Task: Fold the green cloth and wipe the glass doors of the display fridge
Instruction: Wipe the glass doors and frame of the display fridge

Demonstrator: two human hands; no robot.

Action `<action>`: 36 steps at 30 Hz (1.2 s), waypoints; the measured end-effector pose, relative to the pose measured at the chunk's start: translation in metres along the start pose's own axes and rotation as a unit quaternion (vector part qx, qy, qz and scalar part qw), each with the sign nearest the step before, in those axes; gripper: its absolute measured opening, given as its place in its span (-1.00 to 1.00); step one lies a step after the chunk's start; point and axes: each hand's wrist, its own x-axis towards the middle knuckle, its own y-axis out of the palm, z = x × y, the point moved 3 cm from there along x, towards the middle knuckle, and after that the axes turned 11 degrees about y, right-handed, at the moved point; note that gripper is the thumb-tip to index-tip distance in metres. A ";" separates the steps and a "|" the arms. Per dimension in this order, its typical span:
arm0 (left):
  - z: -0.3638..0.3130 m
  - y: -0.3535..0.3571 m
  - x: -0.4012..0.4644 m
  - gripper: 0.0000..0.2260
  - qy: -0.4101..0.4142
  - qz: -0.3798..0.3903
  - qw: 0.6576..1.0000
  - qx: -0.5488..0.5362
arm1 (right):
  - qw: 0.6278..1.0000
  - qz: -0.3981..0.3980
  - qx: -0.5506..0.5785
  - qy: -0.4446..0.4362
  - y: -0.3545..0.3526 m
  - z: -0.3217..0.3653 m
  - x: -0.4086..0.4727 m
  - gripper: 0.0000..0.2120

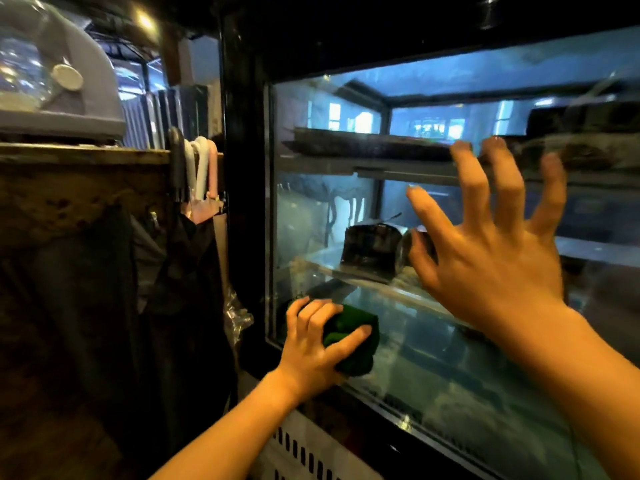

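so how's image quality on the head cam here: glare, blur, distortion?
Head view: dim and warm-lit, with strong blue reflections across the fridge's glass door veiling the shelves inside; the spread right hand is motion-blurred at the fingertips; the left hand gripping the folded green cloth is sharper; wide-angle bending at edges.

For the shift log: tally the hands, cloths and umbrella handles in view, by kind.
Hands: 2, left hand gripping the green cloth, right hand spread at the glass door
Green cloths: 1
Umbrella handles beside the fridge: 4, one dark, three pale
Total: 7
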 end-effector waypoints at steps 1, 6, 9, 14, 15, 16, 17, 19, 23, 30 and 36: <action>0.015 -0.003 0.016 -0.70 0.005 -0.011 1.000 0.004 | 1.000 -0.010 -0.002 0.000 0.001 0.000 0.001 -0.63; 0.083 -0.019 0.099 -0.65 0.088 -0.013 0.996 0.028 | 1.000 -0.022 -0.002 -0.001 0.000 0.000 0.003 -0.62; 0.117 -0.026 0.134 -0.56 0.199 0.031 0.978 0.049 | 1.000 -0.023 -0.004 -0.006 0.001 0.001 0.001 -0.60; 0.178 -0.040 0.201 -0.58 0.173 0.015 0.981 0.084 | 1.000 -0.016 -0.005 -0.006 0.002 -0.001 0.002 -0.60; 0.187 -0.042 0.211 -0.58 0.144 0.004 0.985 0.090 | 1.000 -0.014 -0.005 -0.006 0.002 -0.001 0.001 -0.59; 0.194 -0.044 0.217 -0.59 0.124 -0.005 0.988 0.096 | 1.000 -0.014 -0.006 -0.008 0.003 -0.001 0.001 -0.58; 0.198 -0.045 0.221 -0.59 0.111 -0.010 0.989 0.101 | 1.000 -0.014 -0.005 -0.008 0.003 -0.001 0.000 -0.58; 0.203 -0.043 0.224 -0.60 0.087 -0.013 0.990 0.108 | 1.000 -0.017 -0.004 -0.009 0.005 -0.001 0.001 -0.58; 0.204 -0.039 0.221 -0.60 -0.022 -0.026 0.996 0.082 | 1.000 -0.019 -0.006 -0.002 0.004 -0.002 0.001 -0.58; 0.221 -0.042 0.191 -0.49 -0.244 -0.052 0.968 0.022 | 1.000 -0.002 -0.004 -0.003 0.004 -0.001 0.002 -0.56; 0.212 -0.039 0.184 -0.43 -0.346 -0.052 0.937 0.019 | 1.000 0.010 -0.003 -0.005 0.004 -0.001 0.002 -0.55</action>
